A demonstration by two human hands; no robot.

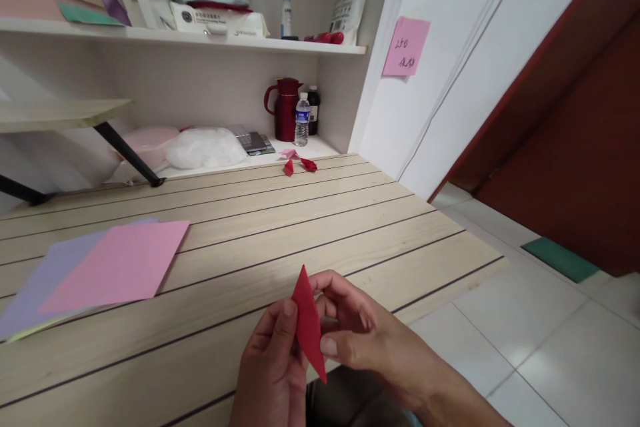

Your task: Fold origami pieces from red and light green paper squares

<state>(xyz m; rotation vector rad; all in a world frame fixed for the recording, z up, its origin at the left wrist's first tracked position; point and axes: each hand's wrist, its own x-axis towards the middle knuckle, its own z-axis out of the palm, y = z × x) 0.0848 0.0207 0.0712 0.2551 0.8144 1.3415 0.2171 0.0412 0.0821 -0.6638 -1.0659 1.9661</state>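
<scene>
Both of my hands hold a folded red paper piece [307, 323], a narrow pointed shape standing on end above the front edge of the wooden table [280, 227]. My left hand [273, 370] pinches its left side, thumb pressed on the paper. My right hand [360, 333] grips its right side with thumb and curled fingers. A pink sheet [120, 263] lies on a lilac sheet [45, 277] at the table's left. A small folded red paper figure [299, 161] rests at the far edge of the table.
Behind the table, a low white shelf holds a red jug [285, 107], a water bottle [302, 120], a dark bottle and a plastic bag [205, 147]. An upper shelf carries boxes and bags. A pink sticky note [406, 47] hangs on the white wall. Tiled floor lies right.
</scene>
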